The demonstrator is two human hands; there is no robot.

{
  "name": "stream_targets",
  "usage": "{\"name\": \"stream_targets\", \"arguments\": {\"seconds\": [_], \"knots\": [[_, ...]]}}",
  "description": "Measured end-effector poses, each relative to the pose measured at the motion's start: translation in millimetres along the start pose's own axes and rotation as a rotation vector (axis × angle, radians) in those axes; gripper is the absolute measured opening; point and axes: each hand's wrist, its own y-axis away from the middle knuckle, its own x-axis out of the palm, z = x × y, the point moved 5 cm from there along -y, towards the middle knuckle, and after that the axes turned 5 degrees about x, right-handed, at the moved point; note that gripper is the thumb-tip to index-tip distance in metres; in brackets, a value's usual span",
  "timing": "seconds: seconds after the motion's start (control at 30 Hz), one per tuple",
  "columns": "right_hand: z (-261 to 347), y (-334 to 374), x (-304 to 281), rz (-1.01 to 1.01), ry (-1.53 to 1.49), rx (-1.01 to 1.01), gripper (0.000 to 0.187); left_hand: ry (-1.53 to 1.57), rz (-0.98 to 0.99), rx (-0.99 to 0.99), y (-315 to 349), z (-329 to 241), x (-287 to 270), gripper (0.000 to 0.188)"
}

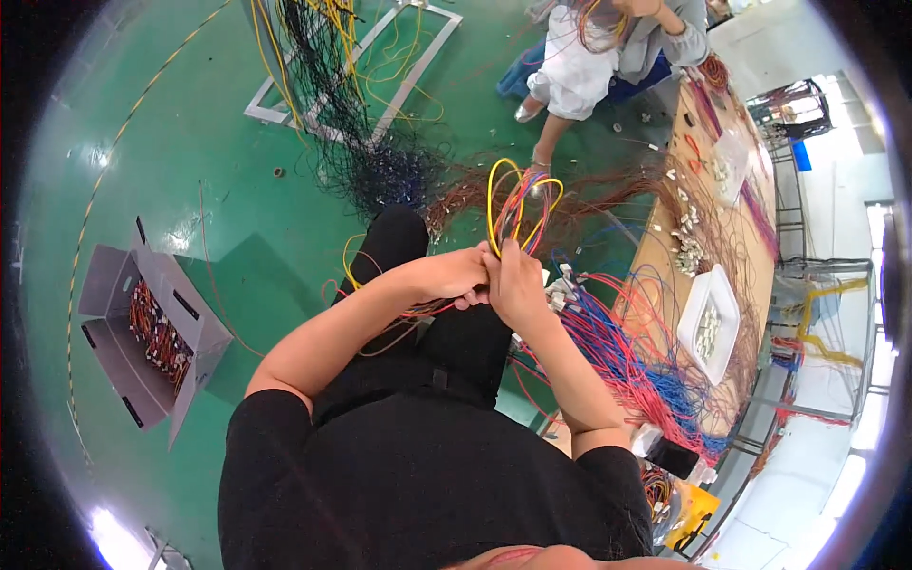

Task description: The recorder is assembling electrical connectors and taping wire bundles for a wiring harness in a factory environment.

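Both my hands meet over my lap around a looped bundle of wires in yellow, red, brown and purple. My left hand is closed on the lower part of the bundle, and wire ends trail beneath it. Pressed against it, my right hand is closed around the same wires, its fingers wrapped at the base of the loops. The loops stand up beyond my fingertips. Just right of my right hand lie white connectors on the ends of red and blue wires.
A wooden table at my right carries wires, loose white connectors and a white tray. An open grey box holding wire bundles stands on the floor at left. Ahead, black wires hang by a metal frame. Another person sits beyond.
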Motion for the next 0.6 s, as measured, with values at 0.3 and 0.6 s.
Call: {"name": "stream_targets", "arguments": {"seconds": [0.3, 0.6], "knots": [[-41, 7, 3, 0.060, -0.038, 0.213, 0.015, -0.952, -0.376, 0.507, 93, -34, -13, 0.019], [-39, 15, 6, 0.253, -1.253, 0.725, 0.042, -0.979, -0.342, 0.411, 46, -79, -44, 0.026]]}}
